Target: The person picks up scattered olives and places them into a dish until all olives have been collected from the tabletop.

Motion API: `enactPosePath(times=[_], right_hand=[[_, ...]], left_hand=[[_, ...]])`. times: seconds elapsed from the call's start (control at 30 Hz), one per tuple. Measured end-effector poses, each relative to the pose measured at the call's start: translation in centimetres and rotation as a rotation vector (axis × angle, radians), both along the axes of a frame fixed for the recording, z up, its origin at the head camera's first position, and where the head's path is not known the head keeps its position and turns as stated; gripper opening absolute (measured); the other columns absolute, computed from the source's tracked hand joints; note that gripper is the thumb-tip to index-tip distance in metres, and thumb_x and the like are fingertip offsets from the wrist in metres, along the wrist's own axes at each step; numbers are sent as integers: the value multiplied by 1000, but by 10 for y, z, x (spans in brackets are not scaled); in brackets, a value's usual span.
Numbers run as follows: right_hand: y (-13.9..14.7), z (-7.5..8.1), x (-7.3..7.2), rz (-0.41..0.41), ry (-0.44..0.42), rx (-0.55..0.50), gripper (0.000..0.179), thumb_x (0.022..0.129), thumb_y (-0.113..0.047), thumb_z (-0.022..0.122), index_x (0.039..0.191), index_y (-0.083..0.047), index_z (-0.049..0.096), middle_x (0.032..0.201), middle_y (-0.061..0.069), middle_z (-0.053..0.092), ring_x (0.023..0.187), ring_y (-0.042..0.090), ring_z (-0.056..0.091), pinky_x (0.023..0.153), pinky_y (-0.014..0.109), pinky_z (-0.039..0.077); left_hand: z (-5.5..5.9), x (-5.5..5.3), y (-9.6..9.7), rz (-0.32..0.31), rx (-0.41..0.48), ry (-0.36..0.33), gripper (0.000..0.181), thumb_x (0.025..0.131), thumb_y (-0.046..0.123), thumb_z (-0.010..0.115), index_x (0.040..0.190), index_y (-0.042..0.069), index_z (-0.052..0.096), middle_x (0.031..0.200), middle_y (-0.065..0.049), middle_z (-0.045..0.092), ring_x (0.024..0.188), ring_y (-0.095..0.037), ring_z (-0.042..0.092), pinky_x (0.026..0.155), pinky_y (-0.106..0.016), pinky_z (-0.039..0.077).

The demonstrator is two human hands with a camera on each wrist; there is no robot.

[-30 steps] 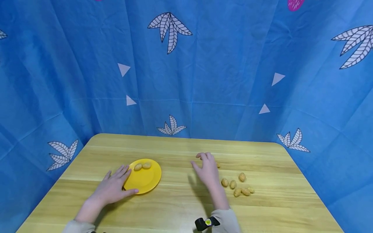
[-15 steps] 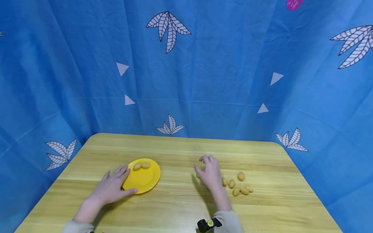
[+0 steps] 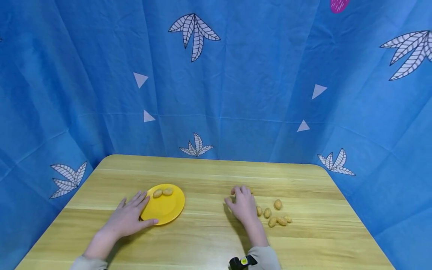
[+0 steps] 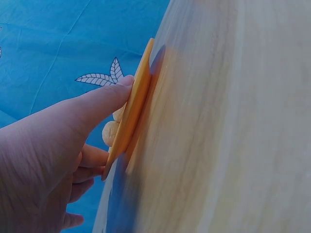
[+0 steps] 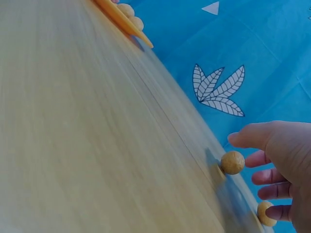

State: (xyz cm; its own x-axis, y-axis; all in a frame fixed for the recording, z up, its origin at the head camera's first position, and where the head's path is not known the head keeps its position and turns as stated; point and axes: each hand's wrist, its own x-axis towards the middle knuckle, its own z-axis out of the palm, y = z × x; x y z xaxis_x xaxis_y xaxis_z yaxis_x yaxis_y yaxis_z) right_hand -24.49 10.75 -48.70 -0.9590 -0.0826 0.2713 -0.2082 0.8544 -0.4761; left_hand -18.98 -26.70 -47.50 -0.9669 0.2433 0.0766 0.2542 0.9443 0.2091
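My left hand [image 3: 126, 217] rests at the left rim of a yellow plate [image 3: 167, 210], fingers spread and thumb on the near edge. Two peanuts in the shell [image 3: 162, 192] lie on the far part of that plate. Over the table, my right hand [image 3: 243, 206] has its thumb and fingertips apart around another peanut [image 5: 232, 162], as the right wrist view shows. A gap is visible between the thumb and this peanut. Farther along, a second peanut [image 5: 265, 213] sits by the outer fingers, partly hidden by one of them.
Several more peanuts [image 3: 272, 221] lie in a loose group to the right of my right forearm. The wooden table [image 3: 199, 240] has rounded far corners. Behind it hangs a blue cloth [image 3: 256, 75] with leaf prints.
My right hand has moved toward me and slightly right, its fingers coming down around a peanut. The left hand stays at the plate. The head view has shifted a little.
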Motion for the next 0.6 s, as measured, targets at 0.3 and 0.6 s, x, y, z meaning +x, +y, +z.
enactPosePath(times=[0.3, 0.6], right_hand=[[1, -5, -1, -7, -46, 35, 28, 85, -36, 73, 89, -13, 58, 96, 8, 54, 93, 26, 50, 75, 43, 44], [2, -7, -1, -3, -42, 57, 27, 84, -36, 72, 81, -13, 56, 92, 6, 52, 92, 27, 49, 73, 41, 43]], left_hand=[[-2, -1, 0, 8, -12, 16, 97, 80, 74, 57, 142, -1, 47, 152, -21, 41, 142, -41, 35, 110, -70, 24], [-2, -1, 0, 11, -7, 11, 98, 80, 75, 56, 142, 0, 47, 152, -20, 41, 143, -41, 34, 111, -70, 23]])
